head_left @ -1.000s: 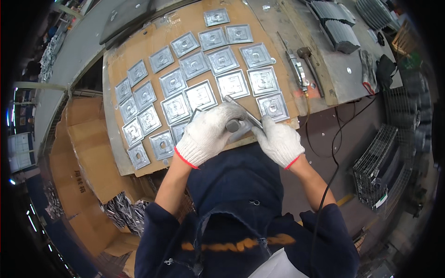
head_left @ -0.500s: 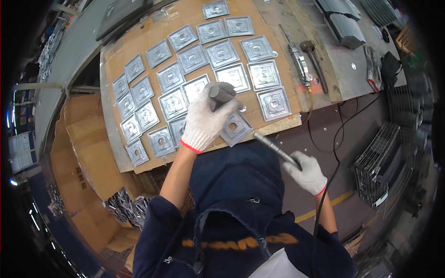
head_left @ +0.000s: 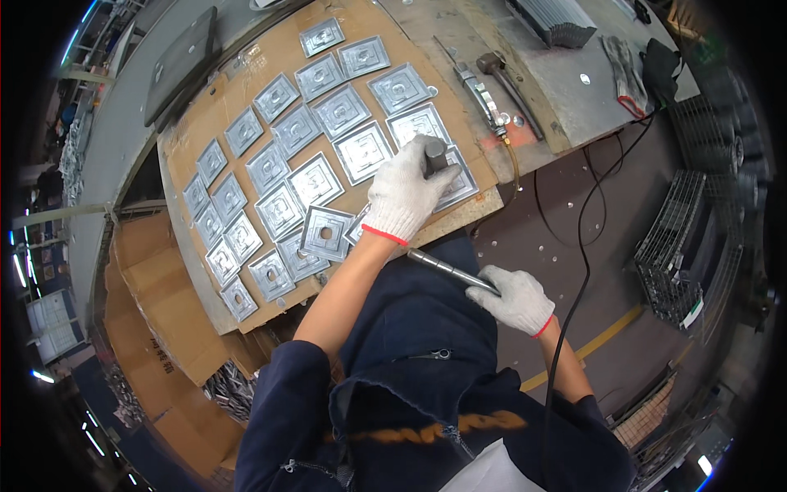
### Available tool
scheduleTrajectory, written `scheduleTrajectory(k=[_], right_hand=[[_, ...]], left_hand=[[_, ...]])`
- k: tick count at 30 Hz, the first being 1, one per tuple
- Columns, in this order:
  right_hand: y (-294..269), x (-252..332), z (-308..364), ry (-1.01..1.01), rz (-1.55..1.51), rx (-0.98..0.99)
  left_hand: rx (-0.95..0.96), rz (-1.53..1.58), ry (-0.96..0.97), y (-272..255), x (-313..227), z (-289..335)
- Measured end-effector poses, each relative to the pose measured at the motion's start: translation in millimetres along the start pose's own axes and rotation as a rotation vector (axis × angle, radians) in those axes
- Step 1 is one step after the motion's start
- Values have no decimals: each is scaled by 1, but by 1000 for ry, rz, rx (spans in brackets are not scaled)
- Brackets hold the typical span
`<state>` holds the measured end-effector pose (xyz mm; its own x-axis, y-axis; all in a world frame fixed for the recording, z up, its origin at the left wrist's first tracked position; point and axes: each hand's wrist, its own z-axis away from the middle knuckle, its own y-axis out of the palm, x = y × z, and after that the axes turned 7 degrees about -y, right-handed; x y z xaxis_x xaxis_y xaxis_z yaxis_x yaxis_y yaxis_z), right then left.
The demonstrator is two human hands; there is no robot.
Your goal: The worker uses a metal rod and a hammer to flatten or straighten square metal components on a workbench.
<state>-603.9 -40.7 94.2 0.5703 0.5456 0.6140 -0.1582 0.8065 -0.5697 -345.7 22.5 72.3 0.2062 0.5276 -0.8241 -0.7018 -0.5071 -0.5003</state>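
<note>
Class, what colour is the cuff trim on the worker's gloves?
Red, edging white knit gloves, seen in the head view on the left hand and right hand.

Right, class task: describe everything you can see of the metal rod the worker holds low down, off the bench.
The metal rod is slim, grey and shiny, round in section, with faint rings near its far end. It lies slanted, below the bench edge, over the dark blue jacket. The gloved right hand grips its lower end; the upper end is free.
</note>
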Motion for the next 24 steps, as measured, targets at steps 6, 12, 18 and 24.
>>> scheduleTrajectory(k=[6,12,18,24], right_hand=[[2,-1,-13,-59,-59,-123],[-8,4,-11,-67,-64,-60],[-6,8,-3,32,-19,46],[12,7,-18,-38,-91,-61]], left_hand=[[-157,-293,379,8,2,8],[258,-136,193,-30,-2,-7],[351,-299,254,-44,-6,-16],[477,-132,89,-57,-18,-13]])
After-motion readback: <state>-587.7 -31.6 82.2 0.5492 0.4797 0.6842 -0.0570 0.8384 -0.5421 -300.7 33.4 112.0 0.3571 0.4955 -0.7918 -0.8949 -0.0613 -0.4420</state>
